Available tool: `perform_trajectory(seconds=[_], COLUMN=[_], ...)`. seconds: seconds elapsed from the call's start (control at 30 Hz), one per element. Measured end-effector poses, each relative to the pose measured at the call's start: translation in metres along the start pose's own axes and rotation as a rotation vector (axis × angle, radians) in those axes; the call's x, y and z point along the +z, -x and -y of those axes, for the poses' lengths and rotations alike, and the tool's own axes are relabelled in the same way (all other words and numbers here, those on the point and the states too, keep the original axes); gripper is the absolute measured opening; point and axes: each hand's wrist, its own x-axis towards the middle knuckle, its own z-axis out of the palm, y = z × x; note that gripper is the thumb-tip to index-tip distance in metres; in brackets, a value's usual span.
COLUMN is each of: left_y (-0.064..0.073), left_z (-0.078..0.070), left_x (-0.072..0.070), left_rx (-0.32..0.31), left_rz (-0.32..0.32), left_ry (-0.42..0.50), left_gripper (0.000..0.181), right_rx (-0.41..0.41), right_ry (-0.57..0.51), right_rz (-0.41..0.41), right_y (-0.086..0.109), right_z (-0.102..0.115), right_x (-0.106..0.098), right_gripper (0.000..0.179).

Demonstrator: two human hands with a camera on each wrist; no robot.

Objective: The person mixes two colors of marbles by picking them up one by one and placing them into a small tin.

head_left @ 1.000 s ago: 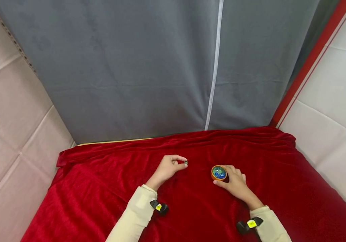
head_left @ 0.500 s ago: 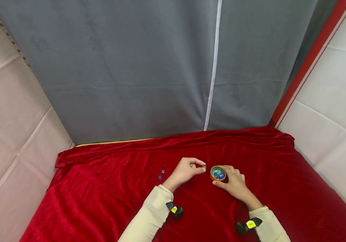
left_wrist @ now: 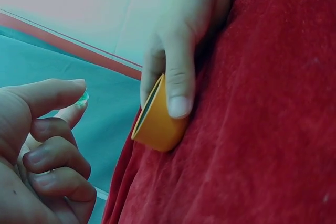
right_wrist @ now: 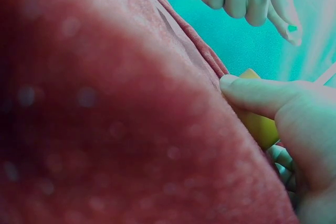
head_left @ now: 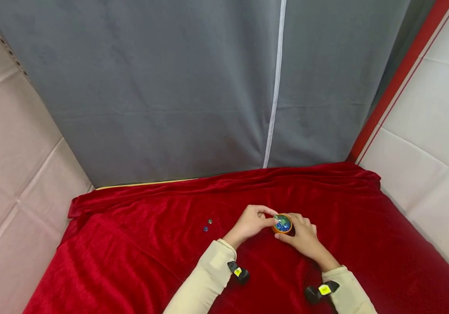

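My left hand (head_left: 249,225) pinches a small green glass marble (left_wrist: 83,98) between thumb and forefinger, its other fingers curled in. The fingertips are at the near-left rim of a small orange-yellow cup (left_wrist: 161,130) in the head view; the wrist views show the marble above the cup's rim. Blue and green marbles (head_left: 284,224) fill the cup. My right hand (head_left: 305,238) grips the cup from the right, thumb on the near side and fingers round the far side. The cup stands on the red cloth.
Two loose marbles, one blue (head_left: 206,228) and one greenish (head_left: 210,221), lie on the red velvet cloth (head_left: 138,253) left of my left hand. A grey curtain (head_left: 169,96) hangs behind, with white panels (head_left: 432,174) at the sides.
My left hand has moved right with the pinched marble, from well left of the cup to its rim, uncovering the two loose marbles. My right hand and the cup stay put.
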Motion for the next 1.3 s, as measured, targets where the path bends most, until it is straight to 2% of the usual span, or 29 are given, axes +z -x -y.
perform_trajectory(seconds=[0.57, 0.83, 1.07, 1.3], left_y=[-0.006, -0.009, -0.009, 0.002], left_z=[0.005, 0.011, 0.011, 0.007], left_x=[0.016, 0.016, 0.009, -0.012], left_rx=[-0.054, -0.055, -0.044, -0.031], left_rz=[-0.006, -0.004, -0.012, -0.01], left_ry=[-0.015, 0.031, 0.059, 0.022], left_gripper=[0.021, 0.022, 0.022, 0.026], right_rx=[-0.017, -0.011, -0.017, -0.013], right_ry=[0.004, 0.009, 0.014, 0.023], right_rz=[-0.002, 0.008, 0.0, -0.015], right_y=[0.002, 0.0, 0.0, 0.0], right_z=[0.005, 0.007, 0.007, 0.007], right_x=[-0.001, -0.001, -0.002, -0.002], right_gripper=[0.067, 0.067, 0.066, 0.064])
